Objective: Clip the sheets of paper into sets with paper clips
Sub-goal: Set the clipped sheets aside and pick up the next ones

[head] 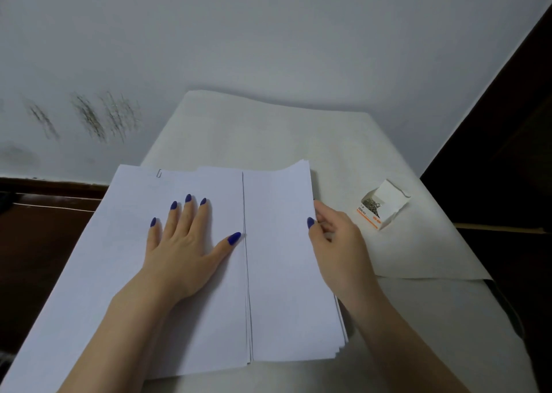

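Two piles of white paper lie side by side on the table. The left pile carries a metal paper clip at its top edge. My left hand rests flat on this pile, fingers spread. The right pile is a thicker loose stack, its far corner curled up. My right hand grips that stack's right edge, thumb on top, fingers underneath. A small open white box of paper clips with an orange stripe sits to the right of my right hand.
A white cloth covers the table under the papers and box. A pale wall with dark smudges rises behind. Dark wooden furniture stands at the left and a dark panel at the right.
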Available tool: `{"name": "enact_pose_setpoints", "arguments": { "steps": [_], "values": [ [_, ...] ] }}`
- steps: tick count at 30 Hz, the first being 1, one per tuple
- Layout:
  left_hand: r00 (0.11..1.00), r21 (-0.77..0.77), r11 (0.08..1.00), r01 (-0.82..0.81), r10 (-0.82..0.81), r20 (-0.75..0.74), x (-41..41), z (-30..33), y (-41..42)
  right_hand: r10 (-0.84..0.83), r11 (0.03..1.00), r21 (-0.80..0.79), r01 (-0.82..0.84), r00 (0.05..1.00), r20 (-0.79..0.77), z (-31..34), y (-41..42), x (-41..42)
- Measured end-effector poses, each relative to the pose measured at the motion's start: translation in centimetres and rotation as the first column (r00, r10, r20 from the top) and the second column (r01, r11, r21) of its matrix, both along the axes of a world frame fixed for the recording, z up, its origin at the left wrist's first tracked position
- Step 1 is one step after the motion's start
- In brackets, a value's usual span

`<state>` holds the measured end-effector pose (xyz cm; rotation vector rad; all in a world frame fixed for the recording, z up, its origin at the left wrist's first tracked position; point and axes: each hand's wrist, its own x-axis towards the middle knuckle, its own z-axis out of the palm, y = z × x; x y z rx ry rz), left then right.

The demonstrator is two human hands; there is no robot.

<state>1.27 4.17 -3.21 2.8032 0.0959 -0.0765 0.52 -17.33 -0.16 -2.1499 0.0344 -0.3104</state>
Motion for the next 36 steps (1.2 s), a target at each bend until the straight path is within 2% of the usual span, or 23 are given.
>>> {"name": "enact_pose_setpoints", "arguments": {
  "steps": [6, 12, 14, 16, 19, 21, 27, 36],
  "values": [
    [1.0, 0.006, 1.0, 0.004, -0.004, 0.002, 0.1, -0.1, 0.1, 0.017, 0.989, -0.148, -0.023, 0.999, -0.04, -0.3, 1.0, -0.9],
    [1.0, 0.013, 1.0, 0.006, -0.006, 0.003, 0.1, -0.1, 0.1, -0.033, 0.987, -0.151, 0.047, 0.995, 0.091, 0.1, 1.5, -1.0],
    [1.0, 0.012, 1.0, 0.006, -0.006, 0.007, 0.1, -0.2, 0.1, -0.03, 0.998, -0.049, 0.035, 0.995, 0.093, 0.2, 1.3, -1.0],
    [1.0, 0.0, 1.0, 0.001, -0.001, 0.007, 0.1, -0.2, 0.2, -0.001, 0.998, 0.064, 0.001, 1.0, 0.001, 0.3, 1.1, -0.9],
    [1.0, -0.034, 0.999, 0.001, -0.001, 0.014, 0.3, -0.3, 0.3, 0.011, 0.999, -0.049, -0.015, 0.996, -0.093, -0.1, 0.6, -0.8],
    [1.0, -0.046, 0.999, 0.004, -0.003, 0.013, 0.3, -0.3, 0.5, -0.001, 0.996, -0.085, -0.005, 0.998, -0.069, 0.1, 0.3, -0.7],
    [1.0, -0.057, 0.998, -0.016, 0.016, -0.003, 0.4, -0.1, 0.8, -0.006, 1.0, -0.013, 0.006, 0.999, -0.031, 1.6, -2.5, 0.5],
    [1.0, -0.021, 1.0, -0.006, 0.006, -0.007, 0.3, 0.2, 1.0, -0.199, 0.974, 0.115, 0.195, 0.98, 0.021, 3.2, -9.8, 1.7]
  ]
}}
